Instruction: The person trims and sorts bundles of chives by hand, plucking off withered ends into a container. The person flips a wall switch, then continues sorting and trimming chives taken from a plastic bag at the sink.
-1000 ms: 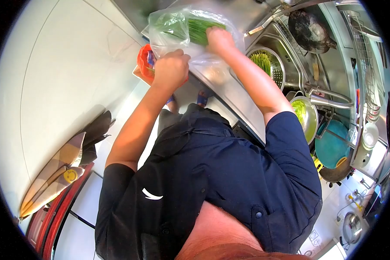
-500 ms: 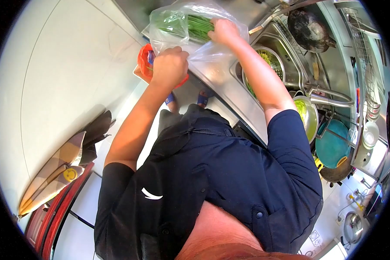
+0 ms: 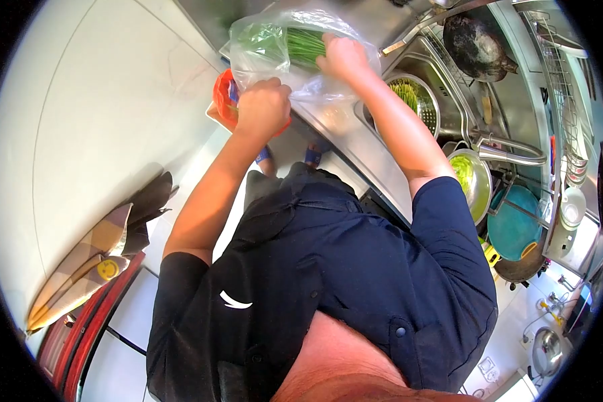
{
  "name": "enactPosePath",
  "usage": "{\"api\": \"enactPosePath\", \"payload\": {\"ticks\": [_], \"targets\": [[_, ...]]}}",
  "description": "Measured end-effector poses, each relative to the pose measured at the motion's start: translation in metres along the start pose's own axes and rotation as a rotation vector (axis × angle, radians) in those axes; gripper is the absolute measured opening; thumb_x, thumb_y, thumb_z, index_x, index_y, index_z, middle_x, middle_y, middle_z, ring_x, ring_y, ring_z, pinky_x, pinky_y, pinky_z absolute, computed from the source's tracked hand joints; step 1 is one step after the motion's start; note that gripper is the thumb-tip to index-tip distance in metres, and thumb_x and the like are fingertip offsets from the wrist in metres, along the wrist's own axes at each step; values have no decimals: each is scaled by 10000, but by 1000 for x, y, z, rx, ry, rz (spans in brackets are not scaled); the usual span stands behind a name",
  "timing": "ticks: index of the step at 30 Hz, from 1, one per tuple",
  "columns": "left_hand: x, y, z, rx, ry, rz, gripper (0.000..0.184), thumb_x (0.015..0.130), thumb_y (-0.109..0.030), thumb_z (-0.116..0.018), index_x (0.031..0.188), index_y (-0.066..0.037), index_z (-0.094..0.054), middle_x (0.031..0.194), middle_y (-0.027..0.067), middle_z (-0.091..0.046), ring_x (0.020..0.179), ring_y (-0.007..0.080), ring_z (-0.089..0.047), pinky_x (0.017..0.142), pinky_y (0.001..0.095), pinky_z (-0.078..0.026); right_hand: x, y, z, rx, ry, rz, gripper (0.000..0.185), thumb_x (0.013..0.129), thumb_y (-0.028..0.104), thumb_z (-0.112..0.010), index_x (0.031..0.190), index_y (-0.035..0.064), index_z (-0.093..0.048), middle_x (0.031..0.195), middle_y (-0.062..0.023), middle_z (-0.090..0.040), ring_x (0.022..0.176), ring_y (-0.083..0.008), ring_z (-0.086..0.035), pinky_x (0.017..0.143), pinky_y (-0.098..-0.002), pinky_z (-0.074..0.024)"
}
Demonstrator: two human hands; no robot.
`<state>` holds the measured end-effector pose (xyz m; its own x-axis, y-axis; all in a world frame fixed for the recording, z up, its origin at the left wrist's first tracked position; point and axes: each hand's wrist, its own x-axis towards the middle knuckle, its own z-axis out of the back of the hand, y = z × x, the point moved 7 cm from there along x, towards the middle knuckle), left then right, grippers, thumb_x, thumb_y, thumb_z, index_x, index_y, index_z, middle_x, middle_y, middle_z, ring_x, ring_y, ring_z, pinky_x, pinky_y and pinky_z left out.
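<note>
A clear plastic bag (image 3: 261, 50) lies on the steel counter (image 3: 335, 120), with long green stalks (image 3: 305, 45) inside and at its opening. My left hand (image 3: 264, 106) is closed on the near edge of the bag, above an orange bag (image 3: 224, 94). My right hand (image 3: 343, 59) is closed at the right end of the stalks, over the bag; its fingertips are partly hidden, but they press on the stalks. To the right, a steel colander (image 3: 427, 107) in the sink holds more green stalks (image 3: 405, 95).
Right of the colander are a faucet (image 3: 512, 154), a bowl (image 3: 479, 191) with pale green vegetables, a teal basin (image 3: 514, 224) and a dark wok (image 3: 476, 47). A white wall (image 3: 107, 87) stands on the left, with paper bags (image 3: 90, 278) below.
My right hand moved right with the bag's edge, then back left and slightly down, uncovering the colander again. My left hand stayed nearly in place, dipping slightly.
</note>
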<state>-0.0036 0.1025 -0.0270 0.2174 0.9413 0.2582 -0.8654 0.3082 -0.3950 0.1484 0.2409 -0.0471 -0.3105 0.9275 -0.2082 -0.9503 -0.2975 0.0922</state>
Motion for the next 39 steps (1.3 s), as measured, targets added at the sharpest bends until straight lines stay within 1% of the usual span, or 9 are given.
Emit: {"api": "enactPosePath", "payload": {"ticks": [4, 6, 10, 11, 12, 14, 28, 36, 39], "targets": [[-1, -2, -1, -11, -46, -16, 54, 746, -112, -675, 694, -96, -672, 756, 77, -613, 753, 297, -660, 654, 424, -548, 5, -8, -21, -16, 39, 50, 377, 782, 264, -716, 1105, 70, -724, 1031, -199, -747, 979, -369, -726, 863, -461, -583], [-1, -3, -2, -4, -25, -16, 56, 751, -119, -671, 700, -96, -674, 759, 78, -616, 758, 299, -663, 654, 425, -549, 6, -11, -44, -159, 248, 47, 335, 784, 247, -720, 1063, 66, -756, 1022, -188, -756, 971, -356, -736, 850, -451, -590], [-1, -4, -10, 44, 27, -32, 61, 766, -135, -658, 728, -99, -690, 787, 85, -638, 773, 306, -673, 660, 432, -555, 4, -9, -55, -129, 184, 48, 241, 794, 204, -705, 965, 57, -791, 1015, -170, -765, 956, -327, -751, 826, -430, -599], [-2, 0, -13, 15, 69, 7, 132, 798, -130, -668, 892, -111, -759, 867, 69, -676, 841, 295, -687, 719, 421, -561, 4, -11, -56, -87, 114, 30, 210, 802, 181, -690, 938, 61, -794, 988, -172, -767, 922, -335, -756, 798, -441, -605], [-3, 0, -13, 60, 111, 34, 144, 800, -132, -677, 912, -105, -762, 896, 63, -692, 845, 294, -690, 725, 416, -561, 6, -10, -60, -92, 82, 33, 189, 804, 160, -681, 918, 60, -795, 960, -182, -764, 889, -346, -757, 769, -454, -609], [-2, -5, -6, -19, -6, -47, 84, 780, -109, -673, 827, -94, -741, 842, 85, -671, 804, 311, -676, 701, 437, -552, -1, -11, -58, -24, 46, 37, 191, 804, 151, -680, 928, 57, -792, 971, -174, -764, 902, -344, -755, 777, -453, -607], [-3, -11, -16, 111, 132, -54, 148, 850, -145, -677, 956, -129, -778, 906, 46, -713, 803, 291, -695, 692, 415, -562, -14, -3, -59, 122, 97, -22, 233, 850, 141, -659, 1030, 91, -798, 1080, -144, -765, 1022, -310, -738, 857, -426, -589], [-4, -13, -20, 91, 155, -39, 147, 809, -125, -662, 906, -108, -772, 875, 69, -698, 823, 308, -691, 722, 413, -563, -11, -4, -59, 158, 151, -34, 273, 807, 173, -708, 1045, 65, -787, 1102, -173, -754, 1044, -326, -728, 903, -446, -574], [-6, -15, -17, 37, 53, -95, 66, 769, -116, -644, 722, -87, -680, 777, 84, -626, 760, 317, -648, 662, 432, -537, -9, -6, -49, 114, 219, -98, 346, 805, 196, -718, 1128, 79, -762, 1175, -148, -737, 1135, -285, -697, 968, -395, -542]]}}
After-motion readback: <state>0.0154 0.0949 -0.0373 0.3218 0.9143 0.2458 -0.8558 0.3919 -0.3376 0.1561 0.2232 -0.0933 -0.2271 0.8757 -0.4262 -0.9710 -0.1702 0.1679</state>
